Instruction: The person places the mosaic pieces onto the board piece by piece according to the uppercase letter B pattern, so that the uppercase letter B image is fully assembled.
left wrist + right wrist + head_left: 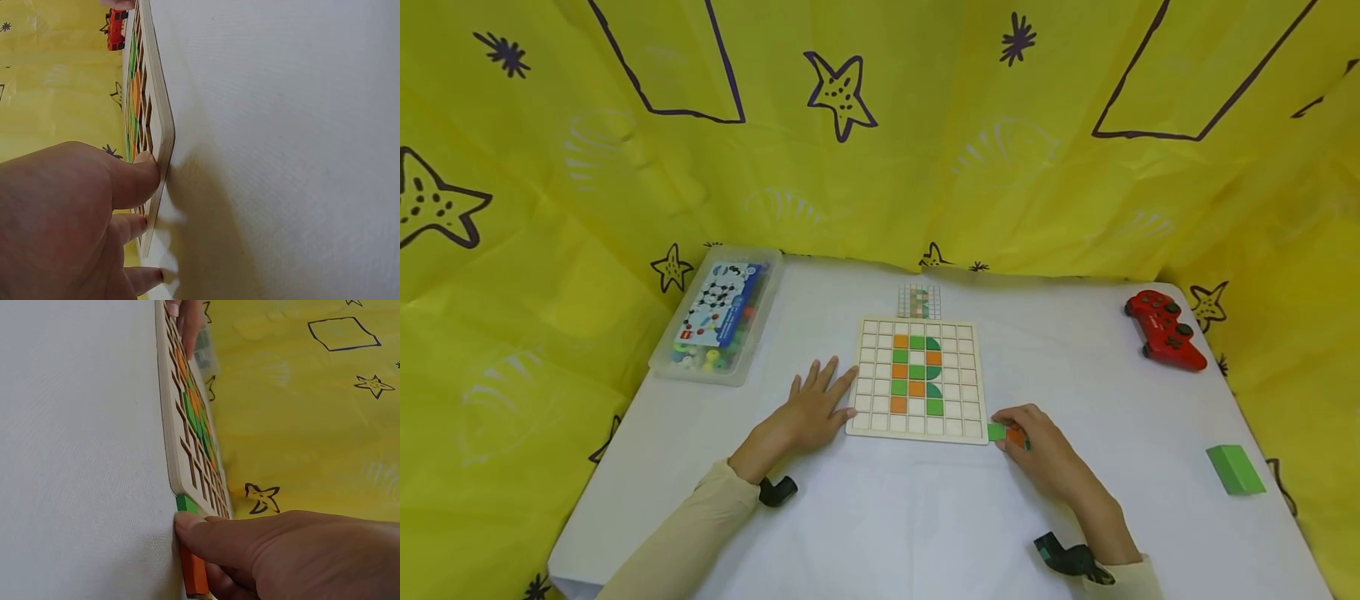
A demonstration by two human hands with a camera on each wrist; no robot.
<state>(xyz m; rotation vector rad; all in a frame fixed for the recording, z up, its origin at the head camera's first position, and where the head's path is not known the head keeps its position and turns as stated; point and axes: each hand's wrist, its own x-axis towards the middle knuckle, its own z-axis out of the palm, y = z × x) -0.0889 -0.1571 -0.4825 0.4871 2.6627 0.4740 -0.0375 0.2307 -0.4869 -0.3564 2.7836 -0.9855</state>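
Observation:
A pale wooden grid board point(958, 427) lies flat on the table, with orange and green tiles point(917, 388) set in it in the shape of an R. My left hand point(811, 415) touches the board's left edge with spread fingers; the left wrist view shows its thumb point(145, 175) on the rim. By the lower right corner, my right hand point(1039, 446) pinches a short row of tiles: a green tile point(185, 504) against the board and an orange tile point(193, 575) behind it. A dark green bit shows past the orange one, partly hidden by the fingers.
Beyond the board lies a small pattern card point(919, 302) with a similar R. A clear plastic box point(741, 367) of coloured pieces stands at the left. At the right are a red game controller point(1167, 331) and a green block point(1236, 469). Yellow curtain point(880, 192) surrounds the table.

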